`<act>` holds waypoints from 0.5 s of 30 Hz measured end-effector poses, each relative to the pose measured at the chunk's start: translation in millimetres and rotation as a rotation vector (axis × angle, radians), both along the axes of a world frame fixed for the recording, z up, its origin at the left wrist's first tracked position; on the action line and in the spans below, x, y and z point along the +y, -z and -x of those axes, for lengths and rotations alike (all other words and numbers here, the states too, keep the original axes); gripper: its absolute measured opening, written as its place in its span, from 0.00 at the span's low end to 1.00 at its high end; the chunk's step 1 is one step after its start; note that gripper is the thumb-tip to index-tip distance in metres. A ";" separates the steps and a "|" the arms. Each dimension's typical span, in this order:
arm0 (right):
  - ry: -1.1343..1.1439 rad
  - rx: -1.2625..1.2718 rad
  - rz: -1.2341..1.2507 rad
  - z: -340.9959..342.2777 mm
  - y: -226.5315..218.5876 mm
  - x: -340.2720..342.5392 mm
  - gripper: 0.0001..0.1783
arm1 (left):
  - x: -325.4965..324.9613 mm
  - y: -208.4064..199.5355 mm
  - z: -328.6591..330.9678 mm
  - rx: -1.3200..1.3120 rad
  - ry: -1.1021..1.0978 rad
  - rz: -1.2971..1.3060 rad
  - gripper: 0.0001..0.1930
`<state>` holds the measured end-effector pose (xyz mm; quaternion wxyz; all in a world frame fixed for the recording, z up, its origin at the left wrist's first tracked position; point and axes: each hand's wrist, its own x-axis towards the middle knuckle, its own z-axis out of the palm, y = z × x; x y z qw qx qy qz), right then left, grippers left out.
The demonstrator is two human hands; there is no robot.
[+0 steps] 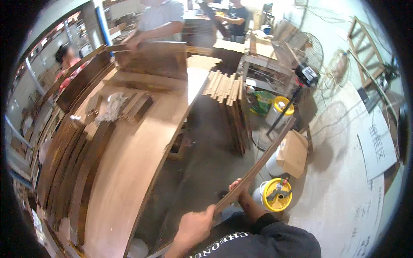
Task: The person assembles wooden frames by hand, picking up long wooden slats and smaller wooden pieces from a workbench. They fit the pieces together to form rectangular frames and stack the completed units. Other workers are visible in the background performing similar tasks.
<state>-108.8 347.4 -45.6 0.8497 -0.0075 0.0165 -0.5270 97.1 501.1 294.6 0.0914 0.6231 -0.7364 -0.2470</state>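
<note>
Person wears a dark charcoal short-sleeved shirt [275, 241] with pale lettering printed across the chest; both forearms bare, left hand [193, 225] and right hand [238, 185] ungloved.

Yellow-lidded bucket [276, 195] near cardboard box [294, 153].

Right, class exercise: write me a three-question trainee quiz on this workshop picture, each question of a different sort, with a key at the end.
1. True or false: both hands grip one long thin wooden strip.
2. Multiple choice: what lies on the long workbench along its left side? A) dark wooden strips B) paint tins C) coiled hose
3. Fill in: the bucket on the floor by the right hand has a ____ lid.

Key
1. True: the left hand holds the near end, the right hand holds it further up.
2. A: the dark wooden strips lie side by side there.
3. Yellow.
</note>
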 end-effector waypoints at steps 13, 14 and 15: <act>1.042 0.831 0.011 174.8 -23.5 -194.6 0.24 | -178.7 183.2 132.8 0.689 -0.160 -0.045 0.18; 1.063 0.812 0.061 189.8 -24.7 -210.5 0.24 | -190.8 203.9 144.6 0.734 -0.149 -0.055 0.17; 1.066 0.770 0.086 204.8 -31.6 -230.1 0.24 | -199.5 215.5 154.2 0.779 -0.151 -0.063 0.17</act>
